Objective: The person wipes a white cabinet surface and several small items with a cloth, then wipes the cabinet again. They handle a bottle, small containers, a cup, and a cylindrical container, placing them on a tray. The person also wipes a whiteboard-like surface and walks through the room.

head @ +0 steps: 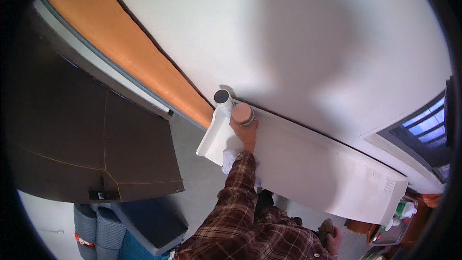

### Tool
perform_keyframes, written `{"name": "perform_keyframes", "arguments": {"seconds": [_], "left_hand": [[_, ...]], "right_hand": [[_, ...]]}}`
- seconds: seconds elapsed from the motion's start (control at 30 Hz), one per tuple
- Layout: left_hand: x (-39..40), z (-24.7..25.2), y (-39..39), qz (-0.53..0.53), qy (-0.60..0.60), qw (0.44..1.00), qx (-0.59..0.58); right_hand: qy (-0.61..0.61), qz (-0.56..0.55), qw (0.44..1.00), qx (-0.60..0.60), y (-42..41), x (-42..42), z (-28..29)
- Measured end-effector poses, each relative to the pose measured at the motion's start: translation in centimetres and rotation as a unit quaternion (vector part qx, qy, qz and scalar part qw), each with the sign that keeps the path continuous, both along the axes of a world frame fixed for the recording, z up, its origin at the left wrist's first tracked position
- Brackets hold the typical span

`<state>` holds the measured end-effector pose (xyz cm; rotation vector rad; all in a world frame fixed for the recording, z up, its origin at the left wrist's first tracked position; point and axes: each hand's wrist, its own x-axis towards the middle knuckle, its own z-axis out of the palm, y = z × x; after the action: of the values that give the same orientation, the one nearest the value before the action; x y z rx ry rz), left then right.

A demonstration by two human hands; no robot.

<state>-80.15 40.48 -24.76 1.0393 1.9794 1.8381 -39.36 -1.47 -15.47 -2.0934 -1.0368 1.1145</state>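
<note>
My left hand reaches out over a long white top surface and grips a jar with a pinkish lid. Right beside that jar stands a white cylindrical container with a dark round top, at the surface's far left corner by the wall. A pale crumpled cloth or plastic lies at the near edge, partly covered by my plaid sleeve. Low on the right, next to my body, my right hand is closed around a small brownish thing, perhaps a cloth.
A white wall rises behind the surface, with an orange strip at its left. A dark brown panel with yellow stitching fills the left. A tray with bottles stands at lower right, below a barred window. Grey-blue rolls stand lower left.
</note>
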Motion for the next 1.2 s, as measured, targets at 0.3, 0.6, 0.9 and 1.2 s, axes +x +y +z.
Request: {"name": "perform_keyframes", "arguments": {"seconds": [0.3, 0.6, 0.9, 1.2], "left_hand": [[14.1, 14.9, -15.0, -0.519, 0.042, 0.850, 0.076], [31.7, 21.4, -33.9, -0.770, 0.094, 0.598, 0.202], [37.5, 22.5, -48.4, -0.875, 0.099, 0.469, 0.069], [47.9, 22.4, -48.6, -0.882, 0.121, 0.405, 0.206]], "right_hand": [[-0.098, -0.062, 0.974, 0.195, 0.8, -1.8, 11.2], [-0.361, 0.089, 0.834, 0.408, -7.3, -1.7, 22.8], [-0.222, -0.152, 0.903, 0.335, -20.5, 6.8, 18.5], [-0.397, -0.290, 0.796, 0.354, -26.5, 8.2, 19.2]]}}
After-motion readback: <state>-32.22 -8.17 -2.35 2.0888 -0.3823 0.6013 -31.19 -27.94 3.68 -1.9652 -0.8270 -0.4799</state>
